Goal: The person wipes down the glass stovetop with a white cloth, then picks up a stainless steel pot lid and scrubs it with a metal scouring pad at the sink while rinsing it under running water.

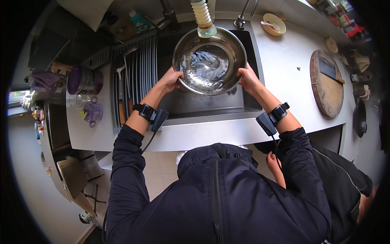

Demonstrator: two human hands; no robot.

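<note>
Both my hands hold a round stainless steel bowl (212, 87) by its rim over the kitchen sink (210, 105). My left hand (171, 80) grips the lower left of the rim, and my right hand (249, 80) grips the lower right. Clear water (210, 65) lies inside the bowl. Right above the bowl's far edge is the mouth of a ribbed faucet hose (202, 13); whether water runs from it, I cannot tell. Part of the sink basin is hidden beneath the bowl.
Left of the sink, a roll-up drying rack (149, 64) holds wooden-handled utensils. A steel pot (91, 80) and a purple cup (92, 112) stand beyond it. Rightward are a yellow bowl (281, 22) with a spoon and a round wooden cutting board (326, 94) bearing a cleaver (327, 67). Another person (335, 174) is close by on the right.
</note>
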